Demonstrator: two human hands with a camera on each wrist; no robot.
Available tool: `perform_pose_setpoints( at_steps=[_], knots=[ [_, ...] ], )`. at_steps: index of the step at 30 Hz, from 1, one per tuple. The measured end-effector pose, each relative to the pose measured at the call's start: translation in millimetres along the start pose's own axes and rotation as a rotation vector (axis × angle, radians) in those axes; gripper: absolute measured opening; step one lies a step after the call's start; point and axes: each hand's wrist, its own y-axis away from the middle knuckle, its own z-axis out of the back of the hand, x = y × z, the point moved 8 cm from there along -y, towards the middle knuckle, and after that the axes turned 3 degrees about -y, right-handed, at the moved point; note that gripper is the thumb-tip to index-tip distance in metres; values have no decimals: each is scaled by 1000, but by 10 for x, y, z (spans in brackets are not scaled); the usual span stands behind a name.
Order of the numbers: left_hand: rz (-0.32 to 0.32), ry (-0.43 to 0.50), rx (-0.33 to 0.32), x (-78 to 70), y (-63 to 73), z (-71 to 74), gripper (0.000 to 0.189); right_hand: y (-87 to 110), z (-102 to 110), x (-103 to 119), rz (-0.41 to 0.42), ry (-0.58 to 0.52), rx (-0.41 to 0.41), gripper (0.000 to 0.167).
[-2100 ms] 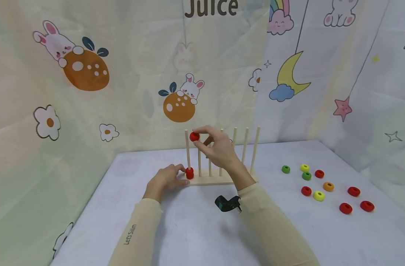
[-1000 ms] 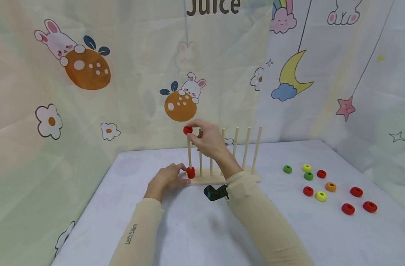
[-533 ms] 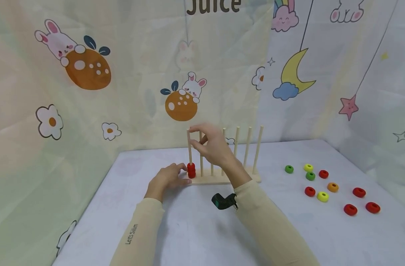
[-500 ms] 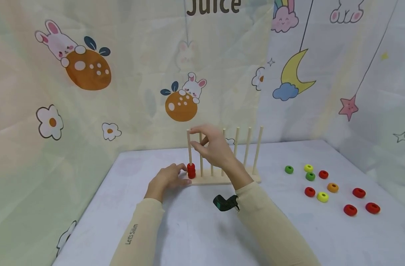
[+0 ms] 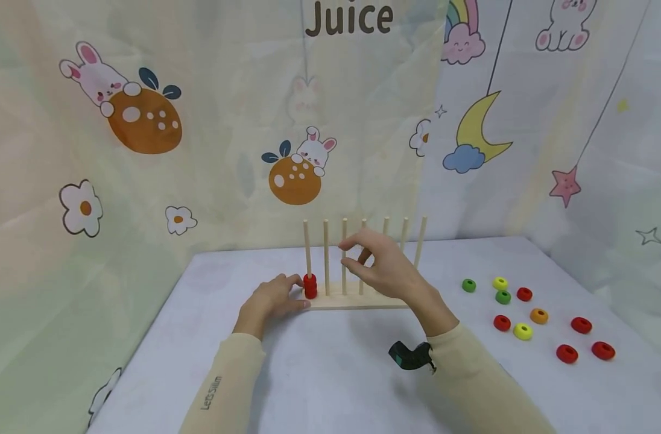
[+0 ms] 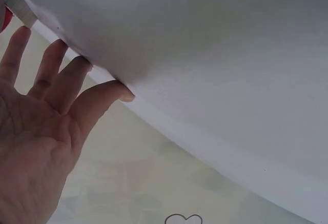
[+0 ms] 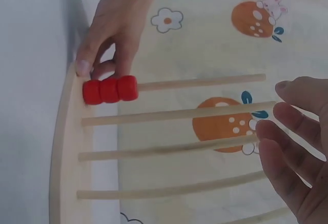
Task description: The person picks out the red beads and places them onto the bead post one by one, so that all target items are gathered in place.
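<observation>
A wooden peg rack [image 5: 357,301] with several upright pegs stands on the table. Three red beads [image 7: 110,89] are stacked at the foot of its leftmost peg. My left hand [image 5: 271,304] holds the rack's left end, thumb in front and index finger behind, beside the beads. In the left wrist view its other fingers reach along the table. My right hand [image 5: 387,268] is raised in front of the middle pegs, its fingers loosely bent and nothing between them. It hides parts of the pegs behind it.
Loose beads lie on the table's right: red [image 5: 566,354], yellow [image 5: 523,331], green [image 5: 468,286] and a single orange bead [image 5: 539,316]. A cartoon-printed cloth [image 5: 227,120] hangs behind the table. A black wrist camera [image 5: 411,355] sticks out from the right sleeve.
My right hand brought a red bead to the leftmost peg and let it drop onto the others there. It has since moved right and down. The left hand has stayed at the rack.
</observation>
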Motion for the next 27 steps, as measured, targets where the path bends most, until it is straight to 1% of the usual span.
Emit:
perform_pose_setpoints(
  at_steps=[3, 7, 10, 13, 18, 22, 27],
  knots=[
    [-14, 4, 4, 4, 26, -21, 58, 96, 8, -50, 5, 8, 24, 24],
    [-16, 1, -21, 24, 52, -8, 55, 223, 36, -138, 10, 10, 43, 24],
    [-47, 13, -36, -9, 58, 12, 53, 327, 129, -226, 7, 16, 29, 25],
    [-71, 30, -20, -60, 53, 0, 52, 441, 244, -307, -2, 30, 25, 26],
    [-52, 1, -6, -75, 25, -20, 52, 600, 374, -394, -16, 31, 40, 26],
    [-65, -18, 0, -88, 1, -32, 54, 726, 493, -440, -29, 45, 16, 27],
    [-40, -27, 1, -42, -4, -29, 59, 861, 636, -484, -58, 74, 11, 29]
  ],
)
